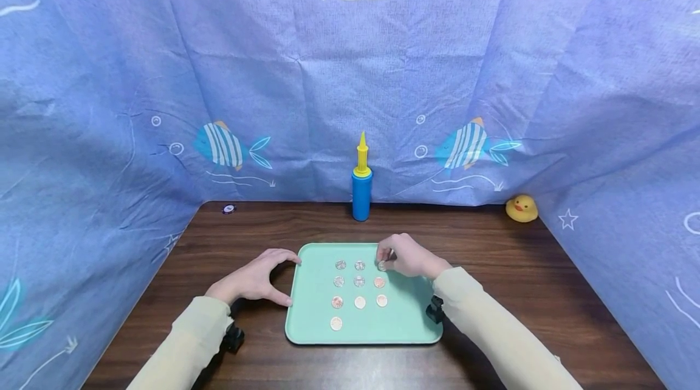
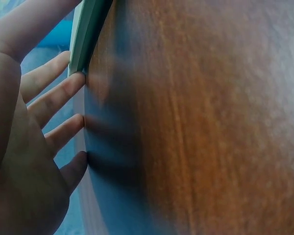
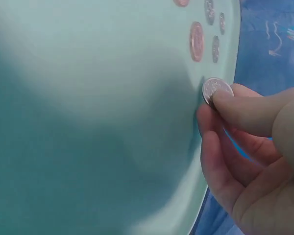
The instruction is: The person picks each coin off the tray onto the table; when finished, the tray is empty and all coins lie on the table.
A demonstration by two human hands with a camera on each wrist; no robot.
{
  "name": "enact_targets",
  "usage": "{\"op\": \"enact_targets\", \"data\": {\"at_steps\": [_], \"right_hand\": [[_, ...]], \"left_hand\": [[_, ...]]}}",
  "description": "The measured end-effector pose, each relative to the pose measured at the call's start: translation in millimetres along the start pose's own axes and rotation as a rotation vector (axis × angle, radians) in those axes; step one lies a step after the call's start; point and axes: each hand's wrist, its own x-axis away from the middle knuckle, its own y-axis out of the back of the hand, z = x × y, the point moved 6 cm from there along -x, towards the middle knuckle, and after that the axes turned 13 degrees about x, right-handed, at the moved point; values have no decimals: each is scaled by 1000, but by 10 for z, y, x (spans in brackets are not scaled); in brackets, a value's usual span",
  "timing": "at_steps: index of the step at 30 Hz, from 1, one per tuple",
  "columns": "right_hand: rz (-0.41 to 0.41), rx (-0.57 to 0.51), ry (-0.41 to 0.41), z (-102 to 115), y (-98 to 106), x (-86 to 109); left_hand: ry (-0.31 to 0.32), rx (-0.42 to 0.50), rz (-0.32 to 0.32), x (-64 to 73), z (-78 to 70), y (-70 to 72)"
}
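Note:
A mint-green tray point(image 1: 314, 283) lies on the table, with several coins set out on it in loose rows. My right hand point(image 1: 406, 255) is over the tray's far right part. Its thumb and fingers pinch a silver coin point(image 3: 216, 89), held close to the tray's surface. Nearest to it, a copper-coloured coin point(image 3: 197, 41) lies flat. My left hand point(image 1: 253, 277) is at the tray's left side, its thumb and fingers spread wide. Fingertips point(image 2: 77, 78) and thumb meet the tray's edge there, with the lower fingers held off it.
Behind the tray stands a blue hand pump point(image 1: 361, 195) with a yellow top. A yellow rubber duck point(image 1: 522, 208) sits at the back right corner, and a small dark-and-white item point(image 1: 229, 209) at the back left. Blue fish-printed cloth point(image 1: 350, 86) encloses the dark wood table point(image 1: 503, 293).

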Motion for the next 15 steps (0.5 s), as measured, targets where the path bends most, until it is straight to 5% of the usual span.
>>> {"op": "enact_targets", "data": {"at_steps": [15], "right_hand": [[-82, -92, -81, -385, 235, 340]], "left_hand": [[9, -4, 17, 23, 15, 0]]}}
